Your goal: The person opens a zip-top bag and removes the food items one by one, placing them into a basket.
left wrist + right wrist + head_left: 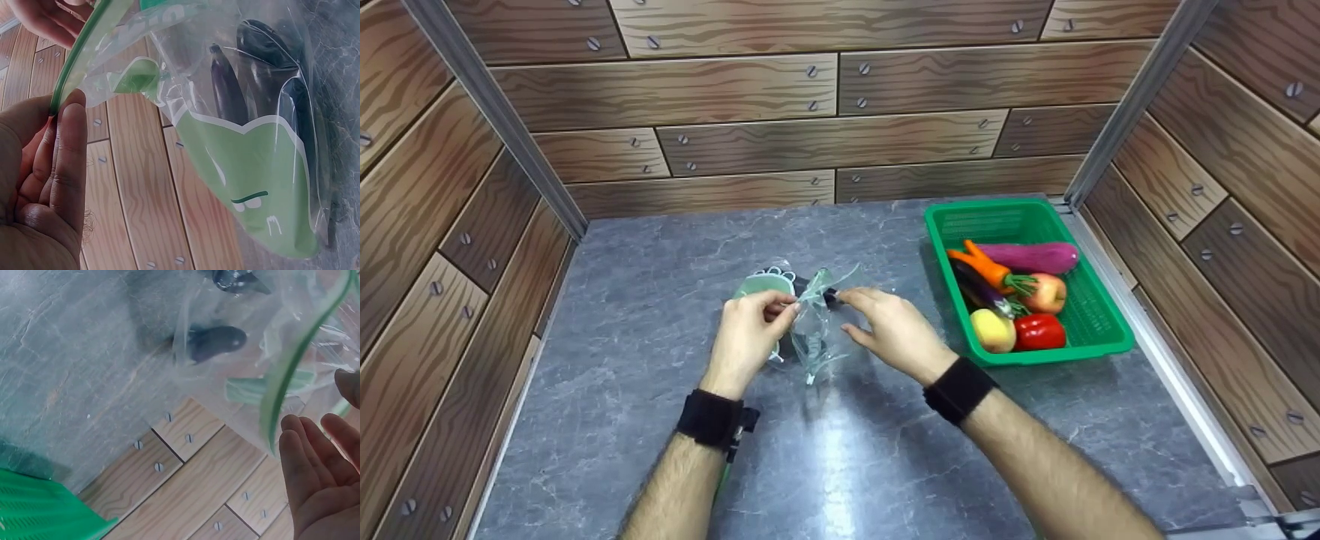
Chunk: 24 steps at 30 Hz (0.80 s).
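A clear zip bag [812, 330] with green printed patches stands in the middle of the table, its mouth toward me. Inside are dark, elongated things; one, with a stem end, looks like a small eggplant [226, 87]. My left hand [751, 326] pinches the bag's green zip edge [76, 64] between thumb and fingers at the left side of the mouth. On the other side, my right hand [896, 326] is held with fingers extended and thumb apart, its fingertips close to the zip edge [287, 374] and nothing gripped.
A green plastic basket [1054, 355] sits at the right. In it lie a long purple vegetable [1039, 257], orange carrots [982, 266], a dark eggplant [979, 289], an apple [1048, 292], a yellow fruit [992, 331] and a red pepper [1040, 332]. Wood-patterned walls [735, 90] enclose the table.
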Available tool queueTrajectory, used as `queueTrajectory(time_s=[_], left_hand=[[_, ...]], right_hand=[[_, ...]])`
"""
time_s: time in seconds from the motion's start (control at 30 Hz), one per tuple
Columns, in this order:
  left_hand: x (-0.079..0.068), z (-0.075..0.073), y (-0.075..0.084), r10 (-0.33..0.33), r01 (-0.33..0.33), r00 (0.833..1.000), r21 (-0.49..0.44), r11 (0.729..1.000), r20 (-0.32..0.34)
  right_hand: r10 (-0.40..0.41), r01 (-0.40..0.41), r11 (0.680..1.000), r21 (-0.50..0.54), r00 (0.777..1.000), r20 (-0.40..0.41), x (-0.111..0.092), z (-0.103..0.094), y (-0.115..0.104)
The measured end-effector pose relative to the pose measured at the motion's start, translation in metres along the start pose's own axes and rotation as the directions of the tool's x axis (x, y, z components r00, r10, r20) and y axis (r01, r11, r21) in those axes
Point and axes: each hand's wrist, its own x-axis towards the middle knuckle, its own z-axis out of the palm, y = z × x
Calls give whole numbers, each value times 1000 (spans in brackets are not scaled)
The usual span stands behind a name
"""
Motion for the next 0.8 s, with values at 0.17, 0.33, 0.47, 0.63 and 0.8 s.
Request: queueTrajectory(time_s=[0.17,0.33,0.47,0.63,0.8], left_hand=[[-1,-1,-1,-8,8,1000,-2,1000,0],[-2,-1,-4,-3,3,1000,-4,1000,-6],[-3,-2,-5,10,-10,1000,-1,1000,-15],[-4,-2,-7,11,-11,1000,6,1000,-16],[-6,-4,-9,-10,10,1000,8,1000,-12]], right_hand=[[39,-38,999,-15,998,45,10,13,-1],[48,-46,998,-37,997,63,19,23,-2],[47,-44,998,-50,997,65,24,31,-2],[67,-61,996,-70,993,96,29,42,2],[108,-101,993,-56,983,148,33,52,7]])
